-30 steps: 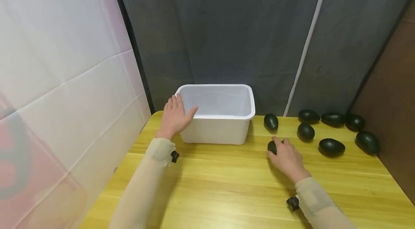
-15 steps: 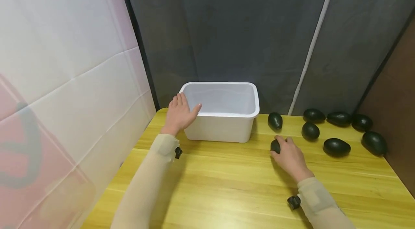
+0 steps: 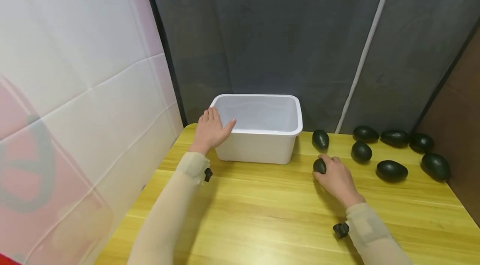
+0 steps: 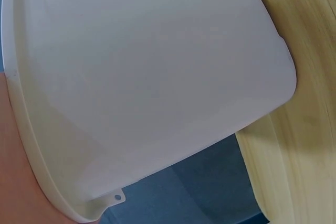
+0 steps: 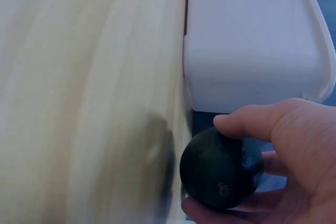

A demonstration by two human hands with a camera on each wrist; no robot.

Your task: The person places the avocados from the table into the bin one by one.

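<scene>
A white plastic bin (image 3: 258, 148) stands at the back of the yellow wooden table (image 3: 262, 211). My left hand (image 3: 211, 131) rests flat against the bin's left end, fingers straight, thumb at the rim. In the left wrist view the bin wall (image 4: 152, 77) fills the frame. My right hand (image 3: 336, 178) grips a dark green avocado (image 3: 319, 166) right of the bin. In the right wrist view, thumb and fingers curl round the avocado (image 5: 220, 167), with a dark shadow under it on the wood and the bin (image 5: 252, 40) just beyond.
Several more avocados lie at the table's back right: one near the bin (image 3: 320, 139), another (image 3: 361, 151), a bigger one (image 3: 391, 170), and others along the grey curtain (image 3: 394, 137). A white panel stands left, a brown wall right.
The head view has shifted slightly, so the bin and avocados sit a little to the right. My right hand has closed more firmly on the avocado. The left hand stays on the bin.
</scene>
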